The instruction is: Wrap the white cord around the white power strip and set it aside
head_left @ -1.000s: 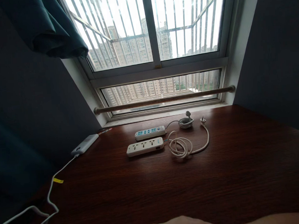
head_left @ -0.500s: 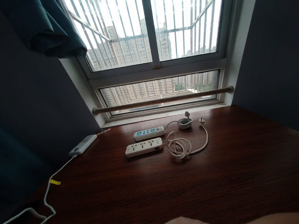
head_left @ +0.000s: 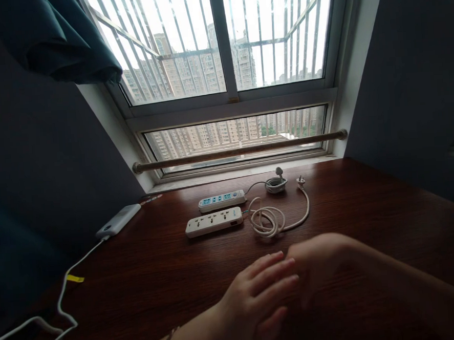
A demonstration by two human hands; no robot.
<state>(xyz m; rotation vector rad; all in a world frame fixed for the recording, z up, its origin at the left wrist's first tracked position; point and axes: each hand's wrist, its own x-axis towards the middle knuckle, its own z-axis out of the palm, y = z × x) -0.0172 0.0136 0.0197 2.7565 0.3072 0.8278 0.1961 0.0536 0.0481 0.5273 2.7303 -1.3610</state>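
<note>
My left hand [head_left: 253, 296], with a braided bracelet at the wrist, is over the near part of the table with its fingers stretched out and nothing held. Just beside its fingertips is my right hand [head_left: 319, 262], bent down at the wrist; its fingers are blurred and mostly hidden. Beyond both hands lies a white power strip [head_left: 214, 222] with its loosely coiled white cord [head_left: 267, 223] and a plug [head_left: 300, 182]. Behind it rests a second power strip [head_left: 221, 200] with blue sockets, its grey cord [head_left: 276, 185] wound up neatly. Neither hand touches the strips.
A white power bank [head_left: 118, 221] lies at the table's left edge, with a white cable [head_left: 63, 288] and a yellow tag [head_left: 75, 278]. The dark wooden table [head_left: 150, 298] meets a window with a wooden rail [head_left: 241, 151] across it. A blue curtain [head_left: 65, 41] hangs upper left.
Both hands have risen into view from the bottom edge and come close together over the table. The view has shifted slightly; the power strips and cords stay in place.
</note>
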